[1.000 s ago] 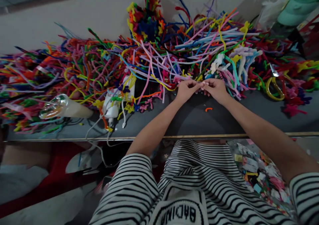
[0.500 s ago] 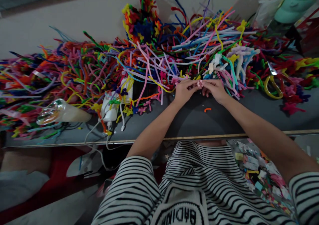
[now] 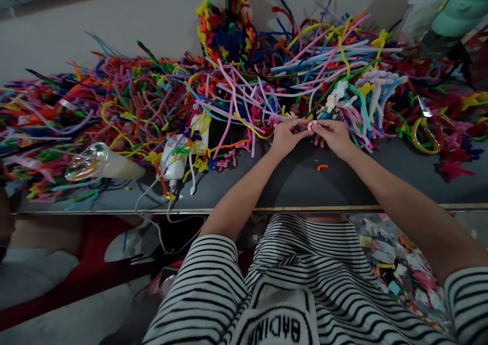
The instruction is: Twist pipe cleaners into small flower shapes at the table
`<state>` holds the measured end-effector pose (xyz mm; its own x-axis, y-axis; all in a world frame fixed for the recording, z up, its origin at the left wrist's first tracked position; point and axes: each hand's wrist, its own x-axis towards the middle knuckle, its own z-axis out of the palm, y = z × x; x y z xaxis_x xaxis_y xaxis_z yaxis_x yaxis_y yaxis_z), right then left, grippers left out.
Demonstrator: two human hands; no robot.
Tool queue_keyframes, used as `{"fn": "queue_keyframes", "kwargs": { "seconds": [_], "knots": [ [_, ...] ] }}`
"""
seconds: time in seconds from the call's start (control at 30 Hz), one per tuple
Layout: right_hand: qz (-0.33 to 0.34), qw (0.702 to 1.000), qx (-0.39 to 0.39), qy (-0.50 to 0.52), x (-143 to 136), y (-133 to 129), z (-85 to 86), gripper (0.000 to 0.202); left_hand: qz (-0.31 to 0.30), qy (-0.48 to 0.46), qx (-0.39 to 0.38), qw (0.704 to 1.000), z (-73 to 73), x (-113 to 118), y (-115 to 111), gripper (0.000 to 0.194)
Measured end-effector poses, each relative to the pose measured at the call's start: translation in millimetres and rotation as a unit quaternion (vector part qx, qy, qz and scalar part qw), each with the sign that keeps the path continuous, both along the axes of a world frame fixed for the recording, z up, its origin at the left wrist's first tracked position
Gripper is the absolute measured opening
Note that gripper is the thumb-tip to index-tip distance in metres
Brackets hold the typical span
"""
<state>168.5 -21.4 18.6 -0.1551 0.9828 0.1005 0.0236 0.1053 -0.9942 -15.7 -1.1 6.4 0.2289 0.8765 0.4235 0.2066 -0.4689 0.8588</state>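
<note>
The table [image 3: 213,197] runs the whole width of the view, its pale front edge [image 3: 335,208] close to the wearer's body. A long heap of stems [image 3: 145,95], fuzzy and many-coloured, covers the back half and, on the left, spreads nearly to that edge. Both forearms reach forward over the edge from striped sleeves [image 3: 206,279], slanting inward until the hands nearly meet at the front of the heap. Between the arms, open dark surface runs back from the edge to the hands; more room lies to the right, up to the scissors.

A green container [image 3: 455,14] stands in the back right corner – what it holds I cannot tell. A cup [image 3: 124,168] lies on its side at the left, clear domed end pointing left; its contents are unclear too.

The left hand [image 3: 285,136] and right hand [image 3: 336,137] are both bent over, thumbs and forefingers drawn together toward each other. The scissors [image 3: 425,135], yellow-handled, lie well to the right of the right hand; a white charger [image 3: 174,163] sits near the cup.

An orange scrap [image 3: 322,167] lies just in front of the hands. The pink piece [image 3: 311,125] is between them – the fingers of both pinched on it.
</note>
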Motion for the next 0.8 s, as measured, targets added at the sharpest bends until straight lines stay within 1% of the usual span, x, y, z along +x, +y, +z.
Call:
{"fn": "queue_keyframes", "kwargs": {
  "seconds": [0.3, 0.57, 0.8],
  "knots": [
    [-0.006, 1.000, -0.004, 0.003, 0.3, 0.1, -0.3, 0.040, -0.006, 0.005, -0.006, 1.000, 6.6, 0.6, -3.2, 0.026],
    [-0.013, 1.000, -0.007, 0.006, -0.7, 0.1, -0.1, 0.039, -0.023, -0.002, -0.010, 1.000, 4.4, 0.2, -2.5, 0.027],
    [-0.014, 1.000, -0.001, 0.001, -1.1, -0.4, -1.2, 0.038, -0.011, 0.017, 0.000, 1.000, 2.8, -0.8, -3.0, 0.031]
  ]
}}
